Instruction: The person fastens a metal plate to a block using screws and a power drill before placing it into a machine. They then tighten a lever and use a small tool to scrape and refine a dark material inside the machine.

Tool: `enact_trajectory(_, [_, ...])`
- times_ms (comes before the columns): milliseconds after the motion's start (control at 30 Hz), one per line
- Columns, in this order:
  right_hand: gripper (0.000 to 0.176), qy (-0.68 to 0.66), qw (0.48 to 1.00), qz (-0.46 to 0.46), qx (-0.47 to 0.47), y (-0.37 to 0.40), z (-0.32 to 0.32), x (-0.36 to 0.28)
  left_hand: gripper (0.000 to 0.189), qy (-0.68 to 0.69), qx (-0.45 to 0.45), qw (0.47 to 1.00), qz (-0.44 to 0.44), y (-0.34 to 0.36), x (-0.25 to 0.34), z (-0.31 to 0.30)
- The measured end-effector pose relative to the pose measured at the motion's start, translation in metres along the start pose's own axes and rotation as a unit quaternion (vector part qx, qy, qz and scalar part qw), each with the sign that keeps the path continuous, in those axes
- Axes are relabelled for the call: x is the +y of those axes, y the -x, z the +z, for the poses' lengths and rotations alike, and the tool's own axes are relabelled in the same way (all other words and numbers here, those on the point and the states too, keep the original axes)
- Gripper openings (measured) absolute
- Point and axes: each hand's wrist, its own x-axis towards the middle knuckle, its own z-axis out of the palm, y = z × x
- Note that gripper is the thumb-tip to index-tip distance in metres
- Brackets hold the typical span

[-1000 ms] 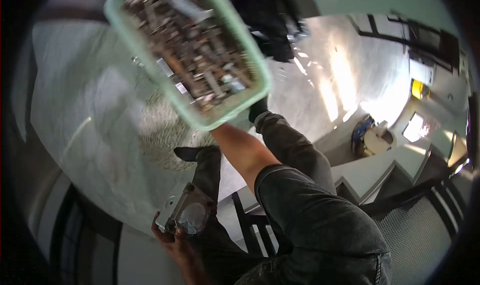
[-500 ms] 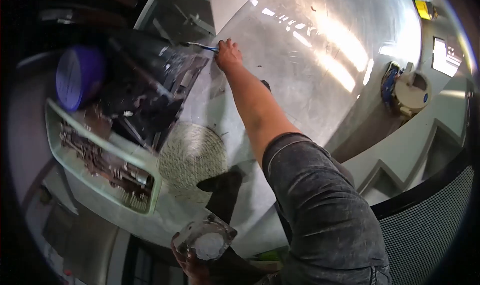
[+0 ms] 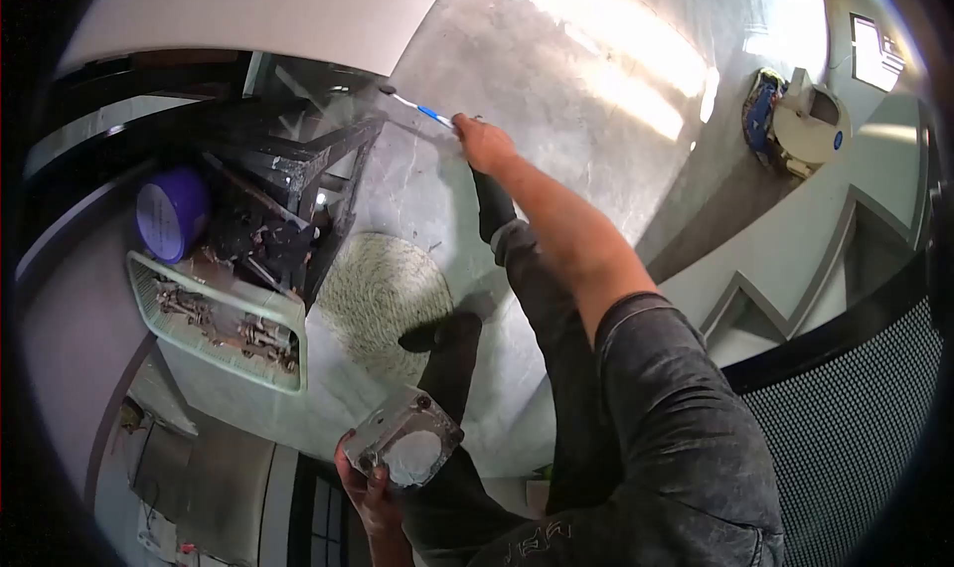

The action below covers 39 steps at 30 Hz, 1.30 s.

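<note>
My right hand point(image 3: 484, 143) reaches forward with its fingers closed round the end of a blue and white brush point(image 3: 429, 113). The brush has a dark head pointing left, near the corner of a pale panel point(image 3: 258, 10). Low in the view, my left hand point(image 3: 368, 483) grips a squarish, clear-looking block point(image 3: 389, 423) by its lower left side. A round white patch point(image 3: 412, 457) shows on the block's face. The block is over my legs, well apart from the brush.
A green basket point(image 3: 217, 300) of metal parts stands at the left, beside a purple bucket point(image 3: 173, 214) and a dark metal frame point(image 3: 348, 150). A round woven mat point(image 3: 383, 294) lies on the floor. At the right are a cream machine point(image 3: 813, 135) and a mesh chair point(image 3: 855, 408).
The view has shifted. My right hand and the brush appear lower and further right, nearer my legs. The block in my left hand appears slightly higher and turned.
</note>
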Motion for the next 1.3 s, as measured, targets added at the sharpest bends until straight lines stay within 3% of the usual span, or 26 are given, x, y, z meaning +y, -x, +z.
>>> enact_trajectory(67, [0.021, 0.076, 0.996, -0.041, 0.002, 0.008, -0.003, 0.031, 0.084, -0.005, -0.013, 1.0, 0.009, 0.006, 0.007, -0.01])
enact_trajectory(167, [0.022, 0.131, 0.99, 0.014, -0.057, 0.018, -0.013, 0.031, 0.085, -0.006, -0.024, 1.0, -0.011, 0.009, 0.03, -0.004])
enact_trajectory(300, [0.024, 0.145, 0.987, -0.013, -0.07, -0.003, 0.015, 0.015, 0.09, -0.024, -0.029, 0.999, 0.002, -0.008, 0.024, -0.011])
enact_trajectory(433, [0.026, 0.119, 0.991, 0.016, 0.05, -0.034, 0.045, 0.008, 0.093, -0.018, -0.021, 1.0, 0.0, -0.023, 0.015, -0.004])
enact_trajectory(567, [0.03, 0.005, 1.0, 0.021, 0.004, -0.001, 0.042, 0.034, 0.09, -0.045, -0.027, 0.999, 0.0, -0.025, 0.001, -0.02])
enact_trajectory(633, [0.03, 0.114, 0.969, -0.157, -0.154, 0.01, 0.054, 0.062, 0.088, -0.029, -0.024, 0.999, -0.007, -0.022, -0.004, -0.025])
enact_trajectory(667, [0.029, 0.137, 0.965, -0.111, -0.195, 0.024, 0.064, 0.067, 0.088, -0.035, -0.023, 0.999, -0.008, -0.021, -0.007, -0.029])
enact_trajectory(733, [0.028, 0.228, 0.911, -0.139, -0.313, 0.044, 0.074, 0.058, 0.089, -0.046, -0.023, 0.999, -0.01, -0.019, -0.01, -0.033])
enact_trajectory(867, [0.027, 0.299, 0.872, -0.158, -0.354, 0.068, 0.106, 0.042, 0.091, -0.056, -0.017, 0.998, -0.012, -0.017, -0.018, -0.043])
enact_trajectory(933, [0.025, 0.272, 0.906, -0.159, -0.284, 0.066, 0.122, 0.043, 0.091, -0.047, -0.013, 0.999, -0.008, -0.017, -0.025, -0.046])
enact_trajectory(1000, [0.024, 0.232, 0.918, -0.157, -0.28, 0.049, 0.123, 0.052, 0.091, -0.038, -0.011, 0.999, -0.014, -0.017, -0.028, -0.048])
enact_trajectory(1067, [0.027, 0.109, 0.955, -0.158, -0.227, 0.047, 0.106, 0.058, 0.091, -0.027, -0.013, 0.999, -0.018, -0.016, -0.031, -0.052])
enact_trajectory(1100, [0.027, 0.114, 0.955, -0.16, -0.224, 0.048, 0.089, 0.053, 0.09, -0.024, -0.019, 0.999, -0.014, -0.016, -0.033, -0.053])
enact_trajectory(1167, [0.045, -0.006, 0.983, -0.061, -0.174, 0.054, 0.06, 0.035, 0.09, -0.015, -0.025, 1.0, -0.009, -0.016, -0.036, -0.056])
enact_trajectory(1200, [0.055, -0.078, 0.977, 0.012, -0.199, 0.055, 0.055, 0.031, 0.091, -0.026, -0.017, 0.999, -0.018, -0.014, -0.036, -0.058])
enact_trajectory(1233, [0.055, -0.074, 0.977, 0.013, -0.197, 0.061, 0.057, 0.025, 0.091, -0.037, -0.011, 0.999, -0.029, -0.013, -0.037, -0.061])
enact_trajectory(1300, [0.048, -0.019, 0.999, 0.003, -0.05, 0.07, 0.08, 0.01, 0.091, -0.013, -0.02, 0.999, -0.03, -0.011, -0.048, -0.071])
